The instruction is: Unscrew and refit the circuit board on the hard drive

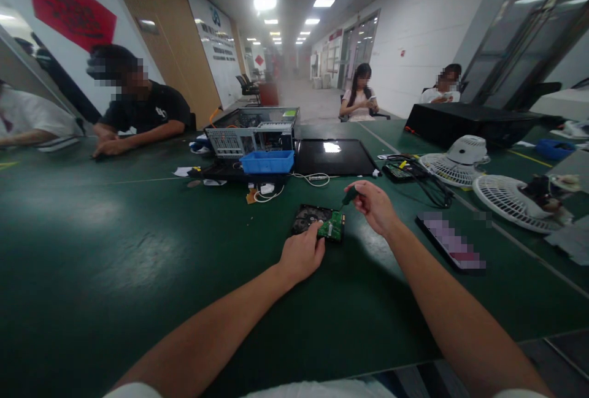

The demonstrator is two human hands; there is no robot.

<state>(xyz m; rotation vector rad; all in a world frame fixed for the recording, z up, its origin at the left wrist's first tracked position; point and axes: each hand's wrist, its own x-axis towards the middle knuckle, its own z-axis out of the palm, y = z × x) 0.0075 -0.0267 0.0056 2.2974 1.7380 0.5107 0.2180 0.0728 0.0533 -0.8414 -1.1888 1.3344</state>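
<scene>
A hard drive point(309, 219) lies flat on the green table point(138, 251) with its green circuit board point(332, 226) facing up. My left hand point(301, 256) rests at its near edge, fingers curled and pressing on the board's corner. My right hand point(375, 205) hovers just right of the drive, closed round a small dark-handled screwdriver point(348, 195) whose tip points down at the board.
Behind the drive stand an open computer case point(251, 131), a blue bin point(267, 162), a black panel point(334, 157) and loose white cables point(267, 191). Two white fan parts point(504, 199) and a phone point(448, 241) lie to the right. Other people sit around the table.
</scene>
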